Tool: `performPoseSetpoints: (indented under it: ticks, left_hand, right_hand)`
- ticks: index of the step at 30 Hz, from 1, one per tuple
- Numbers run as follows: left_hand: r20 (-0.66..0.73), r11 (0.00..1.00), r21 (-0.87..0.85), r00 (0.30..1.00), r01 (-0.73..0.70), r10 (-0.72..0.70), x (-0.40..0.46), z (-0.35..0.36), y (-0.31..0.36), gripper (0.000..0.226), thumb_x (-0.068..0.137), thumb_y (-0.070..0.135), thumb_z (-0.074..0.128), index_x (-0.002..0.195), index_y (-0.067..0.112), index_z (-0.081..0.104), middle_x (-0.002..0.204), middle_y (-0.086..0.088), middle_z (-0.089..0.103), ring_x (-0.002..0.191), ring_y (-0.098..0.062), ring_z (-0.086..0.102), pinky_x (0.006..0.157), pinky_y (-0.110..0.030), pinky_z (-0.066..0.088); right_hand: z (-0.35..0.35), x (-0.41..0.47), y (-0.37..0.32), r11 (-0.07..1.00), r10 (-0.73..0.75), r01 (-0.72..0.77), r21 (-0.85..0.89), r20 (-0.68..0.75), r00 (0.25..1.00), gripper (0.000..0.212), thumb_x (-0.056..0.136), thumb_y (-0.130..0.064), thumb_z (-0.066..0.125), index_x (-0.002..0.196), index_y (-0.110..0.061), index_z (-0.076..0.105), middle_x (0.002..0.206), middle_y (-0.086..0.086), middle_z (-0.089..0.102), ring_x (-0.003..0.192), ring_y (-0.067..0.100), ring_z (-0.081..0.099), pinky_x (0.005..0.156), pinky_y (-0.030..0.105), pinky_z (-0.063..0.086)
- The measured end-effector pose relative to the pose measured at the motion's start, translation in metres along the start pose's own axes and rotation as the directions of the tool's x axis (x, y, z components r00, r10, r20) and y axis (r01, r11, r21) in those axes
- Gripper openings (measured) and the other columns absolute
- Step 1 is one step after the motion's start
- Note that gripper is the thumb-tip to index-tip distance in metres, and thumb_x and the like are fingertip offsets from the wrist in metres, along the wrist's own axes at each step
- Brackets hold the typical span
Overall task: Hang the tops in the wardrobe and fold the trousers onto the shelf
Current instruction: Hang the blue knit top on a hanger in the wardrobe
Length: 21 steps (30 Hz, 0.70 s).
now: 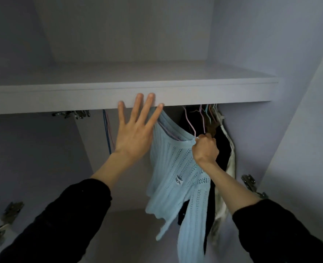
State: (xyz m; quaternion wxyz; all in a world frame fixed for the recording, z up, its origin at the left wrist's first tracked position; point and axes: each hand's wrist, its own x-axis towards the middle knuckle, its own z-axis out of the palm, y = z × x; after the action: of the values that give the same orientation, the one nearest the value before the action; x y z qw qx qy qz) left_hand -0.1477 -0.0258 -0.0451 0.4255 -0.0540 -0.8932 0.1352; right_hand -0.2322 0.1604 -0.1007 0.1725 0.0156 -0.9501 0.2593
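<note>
Landmark: wardrobe shelf (194, 92), pale board running across the upper part of the view; all places below given from it.
Task item: light blue knit top (174, 168), hanging just under the shelf's front edge, right of centre, draped on a pink hanger (192, 128) whose hook rises behind the shelf edge; rail itself hidden.
Left grip: left hand (136, 133), released, fingers straight and spread, tips reaching the shelf's front edge; index finger just beside the top's raised shoulder; contact with the knit uncertain.
Right grip: right hand (206, 149), clenched below the shelf, grasping the top's neckline together with the hanger wire.
Neighbours: dark and cream hung garments (227, 149) right of the blue top, under the shelf's right end; further pastel hanger hooks (210, 111) tight against the shelf edge; blue and pink wires hanging left of the hand.
Stage, as judged: hanging of this top under way; hook seating on the rail not verifiable; no trousers in view.
Handling, as judged: light, soft, open-weave, stretchy; prone to snagging on hanger tips and sliding off thin wire.
Hold advice: best taken at the neck with the hanger beneath, as here, rather than by the loose sleeves or hem.
</note>
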Motion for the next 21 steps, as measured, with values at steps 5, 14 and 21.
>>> performPoseSetpoints:
  ticks: [5, 14, 21]
  left_hand:
    - [-0.041, 0.998, 0.064, 0.999, -0.002, 0.004, 0.0, 0.01, -0.003, 0.098, 0.071, 0.005, 0.069, 0.15, 0.02, 0.011, 0.155, -0.008, 0.006, 0.144, -0.034, -0.007, 0.106, -0.067, -0.003]
    - [-0.075, 0.997, 0.073, 0.997, 0.013, -0.008, 0.0, 0.02, -0.002, 0.104, 0.068, 0.007, 0.068, 0.15, 0.023, 0.007, 0.158, -0.005, -0.004, 0.142, -0.028, -0.02, 0.108, -0.064, -0.009]
    - [-0.091, 0.997, 0.07, 0.996, 0.018, -0.012, 0.0, 0.021, -0.002, 0.095, 0.074, 0.009, 0.064, 0.15, 0.022, 0.008, 0.156, -0.005, 0.006, 0.142, -0.028, -0.019, 0.108, -0.064, -0.007]
  right_hand:
    - [0.017, 0.034, -0.016, 0.999, 0.033, -0.033, 0.004, -0.009, 0.999, 0.023, 0.092, -0.009, 0.053, 0.113, -0.001, 0.06, 0.126, 0.012, 0.049, 0.118, 0.032, 0.044, 0.076, 0.04, 0.046]
    - [0.046, 0.047, 0.003, 0.995, 0.083, -0.081, 0.049, -0.031, 0.996, 0.022, 0.089, -0.001, 0.051, 0.108, 0.005, 0.059, 0.124, 0.019, 0.048, 0.115, 0.038, 0.044, 0.076, 0.046, 0.047]
    - [0.047, 0.045, 0.016, 0.993, 0.063, -0.047, 0.111, -0.148, 0.987, 0.023, 0.087, 0.004, 0.048, 0.105, 0.006, 0.062, 0.116, 0.023, 0.052, 0.109, 0.04, 0.048, 0.069, 0.045, 0.047]
